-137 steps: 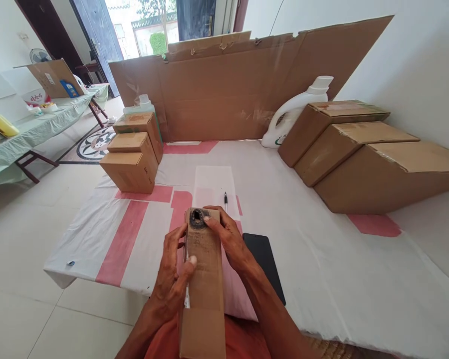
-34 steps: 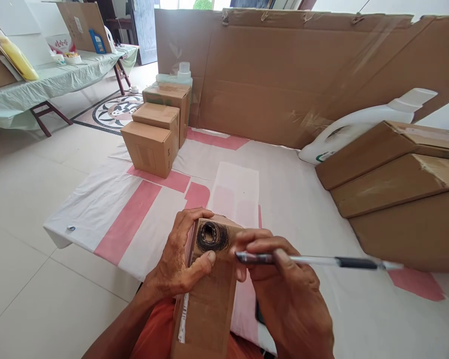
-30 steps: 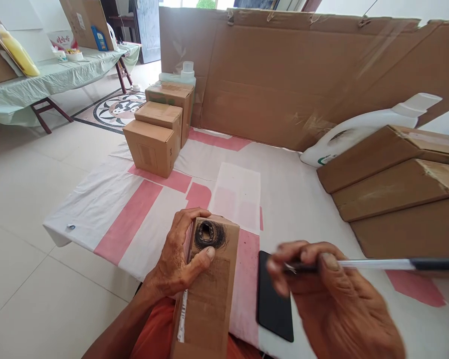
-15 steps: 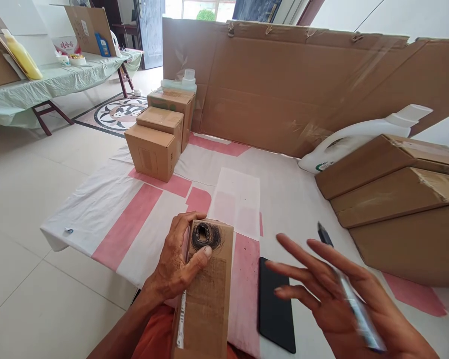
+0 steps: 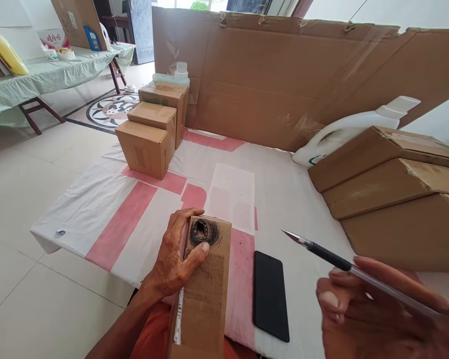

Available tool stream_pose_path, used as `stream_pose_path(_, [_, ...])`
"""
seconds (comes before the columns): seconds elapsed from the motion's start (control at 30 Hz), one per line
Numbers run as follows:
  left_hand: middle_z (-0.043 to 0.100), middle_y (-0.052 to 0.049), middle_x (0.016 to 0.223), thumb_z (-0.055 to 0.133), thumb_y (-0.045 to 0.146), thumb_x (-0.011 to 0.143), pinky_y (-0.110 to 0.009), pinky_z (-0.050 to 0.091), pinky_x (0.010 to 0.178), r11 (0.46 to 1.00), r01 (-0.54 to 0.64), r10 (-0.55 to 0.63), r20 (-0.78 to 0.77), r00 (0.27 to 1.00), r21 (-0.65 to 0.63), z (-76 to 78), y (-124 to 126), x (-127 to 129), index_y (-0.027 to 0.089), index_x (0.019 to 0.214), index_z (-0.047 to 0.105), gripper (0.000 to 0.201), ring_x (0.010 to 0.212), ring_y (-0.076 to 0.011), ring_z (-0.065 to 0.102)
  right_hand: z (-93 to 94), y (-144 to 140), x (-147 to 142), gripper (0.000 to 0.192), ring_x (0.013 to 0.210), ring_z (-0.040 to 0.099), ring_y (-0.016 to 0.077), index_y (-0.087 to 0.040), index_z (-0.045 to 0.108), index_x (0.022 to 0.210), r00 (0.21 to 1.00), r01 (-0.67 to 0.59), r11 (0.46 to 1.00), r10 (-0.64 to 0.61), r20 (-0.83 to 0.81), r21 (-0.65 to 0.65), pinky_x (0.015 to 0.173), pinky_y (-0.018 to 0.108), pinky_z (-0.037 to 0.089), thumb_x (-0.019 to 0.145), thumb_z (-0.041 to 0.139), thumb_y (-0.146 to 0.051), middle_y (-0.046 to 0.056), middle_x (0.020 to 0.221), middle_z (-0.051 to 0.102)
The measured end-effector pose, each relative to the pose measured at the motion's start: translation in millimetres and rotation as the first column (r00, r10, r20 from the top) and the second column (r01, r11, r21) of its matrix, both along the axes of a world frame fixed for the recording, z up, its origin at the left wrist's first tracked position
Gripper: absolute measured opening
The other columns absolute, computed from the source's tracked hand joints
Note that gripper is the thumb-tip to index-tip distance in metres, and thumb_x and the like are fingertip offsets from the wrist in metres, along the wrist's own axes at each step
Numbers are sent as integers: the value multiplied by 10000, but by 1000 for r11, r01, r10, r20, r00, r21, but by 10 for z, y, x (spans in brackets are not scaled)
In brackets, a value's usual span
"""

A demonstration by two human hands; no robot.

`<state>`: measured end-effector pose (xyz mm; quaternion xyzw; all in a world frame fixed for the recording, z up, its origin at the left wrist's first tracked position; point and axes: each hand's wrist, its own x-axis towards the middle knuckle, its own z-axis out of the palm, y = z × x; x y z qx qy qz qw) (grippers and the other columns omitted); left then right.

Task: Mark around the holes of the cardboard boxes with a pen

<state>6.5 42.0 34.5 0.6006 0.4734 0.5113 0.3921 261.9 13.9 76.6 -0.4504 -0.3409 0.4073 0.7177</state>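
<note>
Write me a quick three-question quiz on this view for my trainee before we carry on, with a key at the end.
1. Multiple choice. What is the right hand holding?
A. A pair of scissors
B. A pen
C. A roll of tape

2. True or false. The left hand's thumb lies on the cardboard box, close to the dark-ringed hole.

3. Short answer. What lies on the cloth just to the right of that box, and which way is it resting?

Key:
1. B
2. True
3. A black phone-like slab, lying flat
</note>
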Motion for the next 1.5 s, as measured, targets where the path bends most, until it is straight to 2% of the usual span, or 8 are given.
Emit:
stream_pose_path(0.2, [598,-103,1376,668,373,939,-456,431,1130,1000,18,-18,11,1000,-8,-18,4,29,248,1419,558,508,1302,-311,571,217,62,-578,146,543,674,106,-274,809,881,977,-142,990,137,-162,-18,492,198,547,843,930,-347,-19,760,747])
stream_pose_path(0.3, [596,-105,1391,666,366,936,-458,430,1141,1000,23,-22,9,1000,-11,-6,9,43,248,1427,554,517,1315,-312,566,188,92,-756,154,484,600,55,-228,750,812,964,-156,988,156,-217,17,450,157,505,865,884,-280,-51,774,667])
stream_pose_path(0.43, [600,-105,1392,668,358,939,-464,445,1134,999,35,-35,-6,999,6,7,13,70,255,1420,555,505,1302,-309,571,80,94,-898,126,509,670,113,-231,790,902,974,-176,981,186,-132,86,500,202,560,978,695,-263,-29,681,689])
stream_pose_path(0.63, [594,-95,1414,691,336,946,-468,429,1160,995,82,-81,-19,997,55,3,-13,107,278,1447,535,527,1347,-312,555,-97,-8,-890,302,937,824,278,-243,857,1174,967,-215,972,199,157,96,656,336,636,1050,593,-324,109,1089,851])
stream_pose_path(0.93, [582,-87,1410,699,319,912,-443,407,1179,990,105,-105,-7,994,96,111,-68,75,261,1446,546,559,1362,-298,542,-57,-85,-824,68,645,743,147,-229,810,1038,984,-85,993,70,166,83,582,237,583,988,788,-269,10,823,805])
stream_pose_path(1.17, [589,-90,1431,694,317,911,-457,396,1193,979,133,-123,-69,990,157,125,-88,93,258,1459,536,574,1379,-306,528,-47,-179,-796,81,705,776,171,-224,808,1056,952,-112,989,79,294,97,591,265,613,1007,747,-205,8,863,757])
stream_pose_path(1.33, [583,-121,1464,690,356,923,-496,403,1205,973,148,-129,-113,985,179,130,-80,121,244,1485,508,601,1403,-334,518,-56,-160,-761,190,744,789,175,-262,817,1119,857,-197,976,124,500,96,660,279,633,981,757,-146,4,895,793])
stream_pose_path(1.5, [581,-139,1458,671,387,935,-529,426,1186,975,156,-134,-144,981,155,162,-71,137,244,1482,491,593,1390,-355,531,-69,-132,-720,189,689,752,148,-290,820,1107,795,-172,981,88,600,84,697,275,635,972,779,-164,-9,892,796])
